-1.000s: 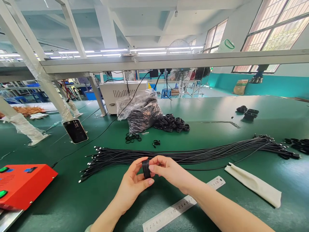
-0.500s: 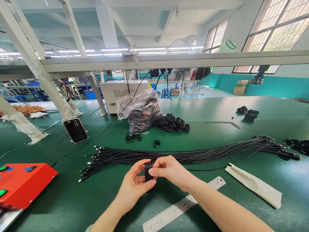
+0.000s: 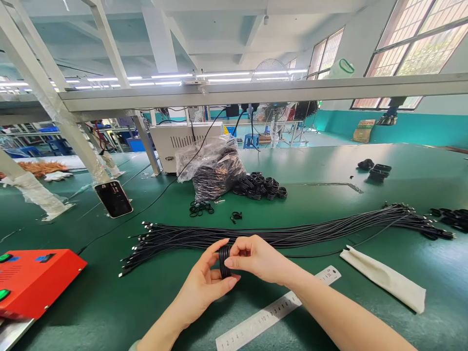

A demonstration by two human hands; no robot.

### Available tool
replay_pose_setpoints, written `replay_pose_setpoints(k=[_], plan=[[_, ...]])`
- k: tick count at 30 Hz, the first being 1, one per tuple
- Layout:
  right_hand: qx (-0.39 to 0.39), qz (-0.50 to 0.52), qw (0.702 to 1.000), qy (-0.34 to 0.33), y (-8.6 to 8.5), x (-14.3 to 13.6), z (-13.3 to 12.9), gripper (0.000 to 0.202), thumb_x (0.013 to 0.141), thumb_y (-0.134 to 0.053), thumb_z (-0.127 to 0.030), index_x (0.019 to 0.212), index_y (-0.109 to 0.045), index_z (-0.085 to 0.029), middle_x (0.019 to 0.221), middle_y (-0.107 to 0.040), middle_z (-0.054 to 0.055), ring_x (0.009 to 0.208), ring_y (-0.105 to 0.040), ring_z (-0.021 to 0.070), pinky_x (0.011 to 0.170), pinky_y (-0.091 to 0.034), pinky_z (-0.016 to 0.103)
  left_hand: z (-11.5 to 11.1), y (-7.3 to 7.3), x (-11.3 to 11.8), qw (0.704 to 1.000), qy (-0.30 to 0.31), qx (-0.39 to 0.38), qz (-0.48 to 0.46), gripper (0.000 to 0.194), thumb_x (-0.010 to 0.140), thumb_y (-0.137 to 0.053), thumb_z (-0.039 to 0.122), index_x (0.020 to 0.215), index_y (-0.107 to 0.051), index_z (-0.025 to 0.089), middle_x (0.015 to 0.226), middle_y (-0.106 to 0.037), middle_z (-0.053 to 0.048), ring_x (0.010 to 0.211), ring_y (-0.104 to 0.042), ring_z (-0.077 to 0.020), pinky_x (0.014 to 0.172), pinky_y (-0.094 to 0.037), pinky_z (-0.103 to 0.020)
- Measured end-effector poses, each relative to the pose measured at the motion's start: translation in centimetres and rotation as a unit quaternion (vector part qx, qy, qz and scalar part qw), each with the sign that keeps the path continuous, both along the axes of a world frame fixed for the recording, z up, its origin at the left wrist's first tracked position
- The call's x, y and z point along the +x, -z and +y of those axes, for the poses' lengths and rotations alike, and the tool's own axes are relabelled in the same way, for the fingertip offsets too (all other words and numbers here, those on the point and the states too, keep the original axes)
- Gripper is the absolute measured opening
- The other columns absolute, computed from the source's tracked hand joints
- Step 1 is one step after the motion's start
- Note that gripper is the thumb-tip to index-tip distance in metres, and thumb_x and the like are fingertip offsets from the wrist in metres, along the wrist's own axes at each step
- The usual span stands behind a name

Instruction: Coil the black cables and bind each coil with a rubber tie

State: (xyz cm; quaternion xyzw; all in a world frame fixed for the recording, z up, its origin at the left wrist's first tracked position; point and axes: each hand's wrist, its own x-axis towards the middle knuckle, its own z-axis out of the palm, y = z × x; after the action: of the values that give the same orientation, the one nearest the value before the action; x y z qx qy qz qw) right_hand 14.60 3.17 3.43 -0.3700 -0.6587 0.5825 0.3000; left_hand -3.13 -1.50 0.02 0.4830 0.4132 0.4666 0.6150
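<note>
A small black coiled cable [image 3: 224, 261] is held upright just above the green table [image 3: 91, 297], in front of the long bundle of cables. My left hand [image 3: 206, 278] grips the coil from the left, with fingers above and thumb beneath it. From the right, my right hand [image 3: 252, 256] pinches the coil's near side between thumb and fingers. Behind both hands lies the bundle of straight black cables [image 3: 303, 236], metal plugs showing at its ends. A steel ruler [image 3: 274, 312] lies slanted under my right forearm.
Coiled black cables [image 3: 258, 187] are piled beside a plastic bag [image 3: 215, 170] at the back. A red box with green buttons [image 3: 40, 280] stands at left, near a phone [image 3: 114, 199] propped by a post. To the right lies a folded pale cloth [image 3: 383, 280].
Both hands stay nearly in place around the coil. My left thumb has slid slightly right along its lower end, and the view has shifted a little.
</note>
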Motion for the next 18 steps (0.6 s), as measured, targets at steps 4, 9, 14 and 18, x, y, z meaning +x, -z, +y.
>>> replay_pose_setpoints(k=[4, 9, 14, 18], plan=[[0.020, -0.012, 0.999, -0.029, -0.2, 0.5, 0.2, 0.028, 0.078, -0.068, -0.044, 0.070, -0.068, -0.017, 0.068, -0.062, -0.001, 0.065, -0.051, 0.0141, 0.063, -0.040, 0.028, 0.0, -0.1, -0.1, 1.000, 0.007, 0.009, -0.007, 0.067, 0.062, -0.085, 0.024, 0.123, -0.056, 0.030, 0.116, -0.063, -0.006, 0.082, -0.071, -0.0211, 0.079, -0.056, -0.038], [0.052, -0.016, 0.998, -0.038, -0.6, 1.0, 0.2, 0.022, 0.086, -0.060, -0.038, 0.088, -0.072, -0.019, 0.090, -0.068, 0.003, 0.082, -0.059, 0.0179, 0.076, -0.045, 0.031, 0.2, -0.2, -0.3, 1.000, 0.001, 0.011, 0.006, 0.066, 0.064, -0.084, 0.023, 0.122, -0.053, 0.030, 0.111, -0.064, -0.006, 0.083, -0.072, -0.0238, 0.071, -0.056, -0.033], [0.109, -0.066, 0.990, -0.054, -0.3, 0.8, 0.3, 0.005, 0.076, -0.072, -0.026, 0.080, -0.072, -0.022, 0.083, -0.063, 0.000, 0.078, -0.058, 0.0174, 0.075, -0.044, 0.030, 0.0, -0.3, -0.5, 1.000, 0.022, 0.002, 0.006, 0.073, 0.067, -0.082, 0.023, 0.130, -0.047, 0.034, 0.118, -0.062, -0.008, 0.083, -0.073, -0.0242, 0.071, -0.056, -0.033], [0.140, -0.088, 0.984, -0.071, -0.3, 1.2, 0.5, 0.004, 0.078, -0.072, -0.026, 0.079, -0.070, -0.022, 0.082, -0.057, -0.001, 0.075, -0.055, 0.0151, 0.070, -0.043, 0.028, -0.1, -0.4, -0.4, 0.999, 0.030, -0.004, 0.010, 0.066, 0.066, -0.083, 0.021, 0.124, -0.055, 0.031, 0.115, -0.063, -0.007, 0.078, -0.073, -0.0222, 0.069, -0.057, -0.033]])
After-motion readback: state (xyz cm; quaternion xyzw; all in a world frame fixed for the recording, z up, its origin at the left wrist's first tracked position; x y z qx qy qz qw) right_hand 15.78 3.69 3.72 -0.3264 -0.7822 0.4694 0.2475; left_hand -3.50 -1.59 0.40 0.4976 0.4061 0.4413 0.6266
